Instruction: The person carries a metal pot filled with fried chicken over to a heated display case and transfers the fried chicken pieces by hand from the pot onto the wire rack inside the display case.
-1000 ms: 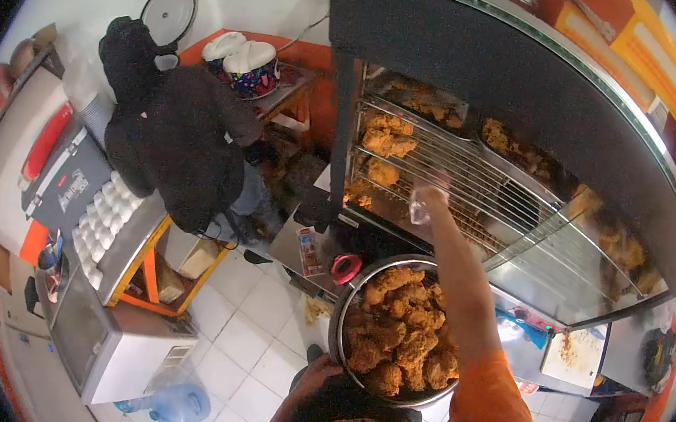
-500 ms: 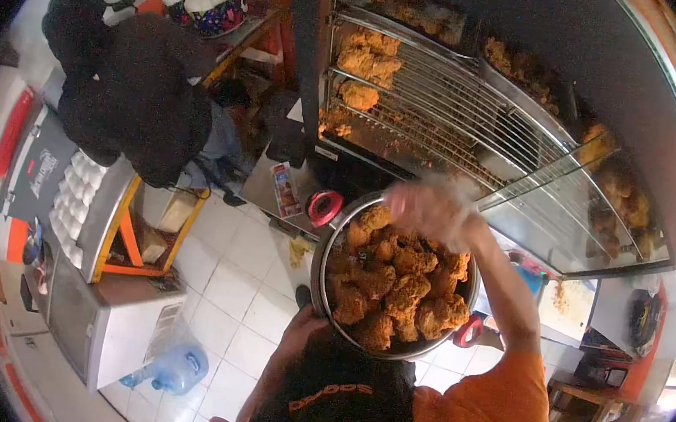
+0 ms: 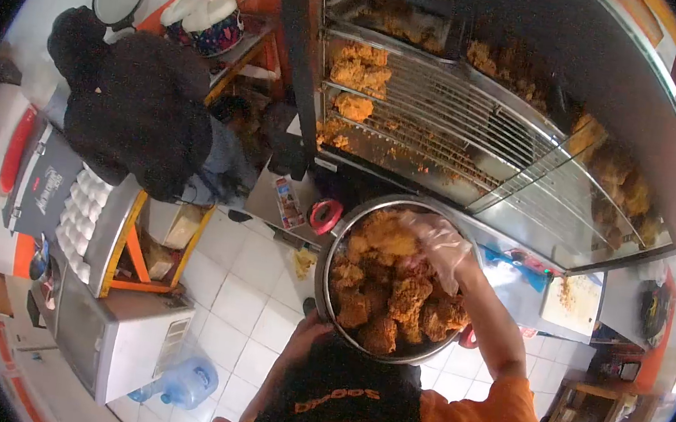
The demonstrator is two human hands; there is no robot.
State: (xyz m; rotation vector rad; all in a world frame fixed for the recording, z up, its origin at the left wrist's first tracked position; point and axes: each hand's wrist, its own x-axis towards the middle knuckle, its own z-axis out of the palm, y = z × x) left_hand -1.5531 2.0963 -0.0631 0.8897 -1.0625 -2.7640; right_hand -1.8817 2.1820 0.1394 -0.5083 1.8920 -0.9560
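Chicken pieces [image 3: 407, 301] are filling the round pot [image 3: 326, 292] in front of you. Your gloved right hand [image 3: 439, 250] is gripping one piece [image 3: 385, 236] there. Your left hand [image 3: 309, 331] is staying low by the pot's near left side; can't tell its grip. Beyond, a cabinet [image 3: 530, 25] is holding more chicken [image 3: 359, 71]. Left, a person in black [image 3: 139, 108] is standing.

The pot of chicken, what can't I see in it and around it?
All in the head view:
- Pot: its bottom is hidden under the chicken.
- Right hand: blurred, so I can't tell whether it grips a piece.
- Left hand: fingers mostly hidden by the pot.
- Printed packet: words too small to read.
- Cabinet: cut off by the top edge.
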